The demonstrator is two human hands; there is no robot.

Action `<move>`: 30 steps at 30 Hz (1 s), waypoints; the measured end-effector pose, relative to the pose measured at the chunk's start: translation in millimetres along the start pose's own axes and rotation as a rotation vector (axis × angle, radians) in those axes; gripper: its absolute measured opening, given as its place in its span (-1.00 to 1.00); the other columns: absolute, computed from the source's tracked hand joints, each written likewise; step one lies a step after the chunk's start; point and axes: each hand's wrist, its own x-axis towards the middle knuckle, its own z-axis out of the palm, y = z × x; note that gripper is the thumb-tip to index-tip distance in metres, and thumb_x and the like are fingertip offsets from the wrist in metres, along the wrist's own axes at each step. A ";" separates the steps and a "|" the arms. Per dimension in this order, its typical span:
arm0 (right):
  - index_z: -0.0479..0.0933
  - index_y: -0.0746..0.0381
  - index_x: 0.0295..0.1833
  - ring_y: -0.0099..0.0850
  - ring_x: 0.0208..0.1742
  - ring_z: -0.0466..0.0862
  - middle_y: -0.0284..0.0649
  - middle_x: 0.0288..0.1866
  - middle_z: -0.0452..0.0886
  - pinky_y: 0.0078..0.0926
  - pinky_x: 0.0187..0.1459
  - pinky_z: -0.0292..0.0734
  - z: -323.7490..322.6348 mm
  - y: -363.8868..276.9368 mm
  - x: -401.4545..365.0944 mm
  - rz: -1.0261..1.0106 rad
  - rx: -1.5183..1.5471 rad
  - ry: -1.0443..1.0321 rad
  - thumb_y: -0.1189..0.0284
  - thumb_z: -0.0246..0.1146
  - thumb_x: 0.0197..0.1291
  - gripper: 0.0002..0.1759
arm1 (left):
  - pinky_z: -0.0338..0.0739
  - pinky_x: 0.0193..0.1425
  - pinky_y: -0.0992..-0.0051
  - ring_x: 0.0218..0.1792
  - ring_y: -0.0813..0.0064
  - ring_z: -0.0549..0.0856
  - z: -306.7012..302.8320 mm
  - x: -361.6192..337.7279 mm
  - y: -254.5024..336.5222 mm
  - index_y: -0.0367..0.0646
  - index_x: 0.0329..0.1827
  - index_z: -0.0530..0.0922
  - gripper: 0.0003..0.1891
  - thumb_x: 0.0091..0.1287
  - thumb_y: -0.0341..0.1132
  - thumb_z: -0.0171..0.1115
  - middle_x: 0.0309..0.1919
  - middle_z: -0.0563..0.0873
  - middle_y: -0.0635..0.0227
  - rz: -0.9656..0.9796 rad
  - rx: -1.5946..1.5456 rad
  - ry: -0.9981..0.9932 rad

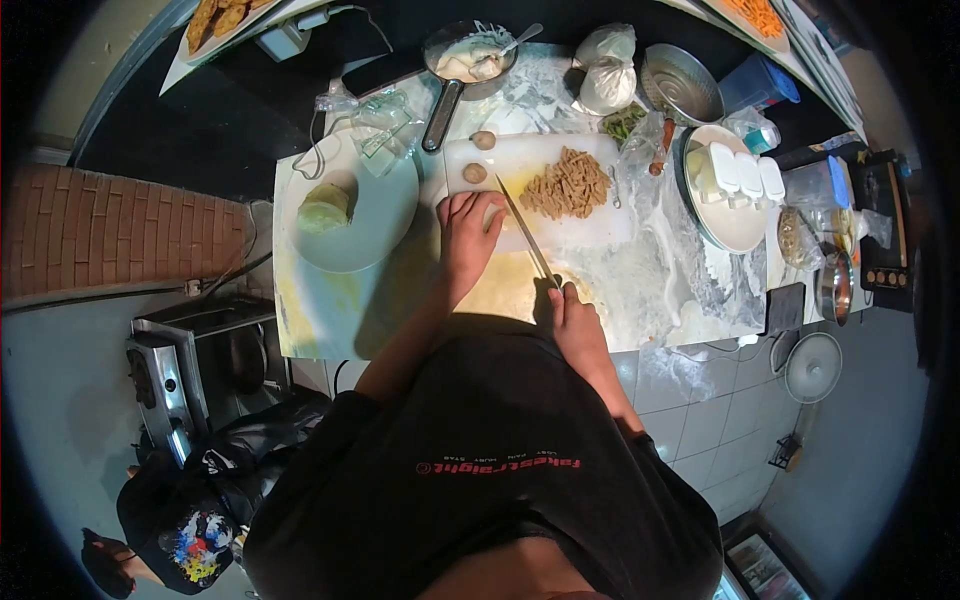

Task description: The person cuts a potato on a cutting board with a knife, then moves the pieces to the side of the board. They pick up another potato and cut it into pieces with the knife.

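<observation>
My right hand [574, 318] is closed round the handle of a long kitchen knife [527, 233], its blade slanting up and left over the white cutting board [600, 232]. Beside the blade, the fingers of my left hand [468, 232] curl over a pale round piece [492, 214] on the board, mostly hidden under them. Two small brownish balls, one a round ball [475, 173] and the other an upper ball [483, 140], lie just beyond my left hand. To the right of the knife is a heap of brown cut strips [568, 185].
On the left a large plate [385, 225] bears a green cabbage-like piece [325, 208] and a plastic bag. A black-handled pan [443, 112] with white batter and a spoon stands behind. Bagged flour [608, 80], a metal bowl [683, 85] and a tray [738, 230] with lidded containers stand right.
</observation>
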 end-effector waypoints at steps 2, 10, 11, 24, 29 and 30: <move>0.40 0.31 0.02 0.34 -0.29 0.65 0.28 -0.39 0.66 0.25 -0.28 0.57 -1.6 -0.8 0.4 -0.008 -0.011 0.007 0.13 -0.07 0.62 -0.59 | 0.32 0.26 0.28 0.07 0.29 0.61 0.5 0.0 0.2 -0.04 -0.06 0.64 -0.76 0.23 -0.38 0.44 -0.12 0.76 0.48 -0.001 0.000 -0.002; 0.41 0.32 0.02 0.32 -0.32 0.66 0.28 -0.41 0.66 0.23 -0.31 0.58 -1.7 -1.6 2.0 -0.025 -0.030 0.017 0.14 -0.06 0.62 -0.59 | 0.32 0.26 0.29 0.05 0.37 0.61 2.6 -5.0 0.0 -0.06 0.12 0.60 -0.64 0.27 -0.38 0.44 -0.17 0.78 0.55 -0.040 -0.051 0.010; 0.41 0.32 0.01 0.31 -0.32 0.67 0.28 -0.42 0.65 0.23 -0.31 0.59 -2.3 -1.9 2.4 -0.017 -0.052 0.019 0.14 -0.06 0.62 -0.59 | 0.32 0.26 0.29 0.05 0.37 0.61 3.4 -4.7 0.3 -0.06 0.12 0.60 -0.64 0.27 -0.38 0.44 -0.17 0.78 0.55 -0.041 -0.052 0.011; 0.41 0.30 -0.03 0.32 -0.37 0.66 0.28 -0.47 0.63 0.23 -0.37 0.57 0.5 3.9 9.5 -0.056 -0.083 0.062 0.14 -0.02 0.61 -0.61 | 0.31 0.28 0.26 0.07 0.37 0.58 5.4 -5.5 1.6 -0.02 0.20 0.55 -0.58 0.28 -0.36 0.40 -0.15 0.75 0.56 -0.007 -0.010 0.023; 0.40 0.30 -0.03 0.32 -0.37 0.66 0.28 -0.49 0.63 0.23 -0.38 0.57 -2.2 2.6 9.9 -0.066 -0.099 0.065 0.14 -0.02 0.60 -0.61 | 0.32 0.28 0.25 0.07 0.36 0.59 5.0 -5.9 2.4 -0.03 0.19 0.55 -0.59 0.28 -0.37 0.39 -0.15 0.74 0.56 -0.003 -0.010 0.018; 0.40 0.30 -0.03 0.32 -0.37 0.66 0.28 -0.49 0.63 0.23 -0.38 0.57 -1.9 3.1 10.4 -0.067 -0.100 0.064 0.14 -0.02 0.60 -0.61 | 0.32 0.28 0.27 0.06 0.36 0.59 5.4 -5.7 2.5 -0.04 0.19 0.56 -0.59 0.28 -0.37 0.40 -0.16 0.76 0.57 0.000 -0.005 0.029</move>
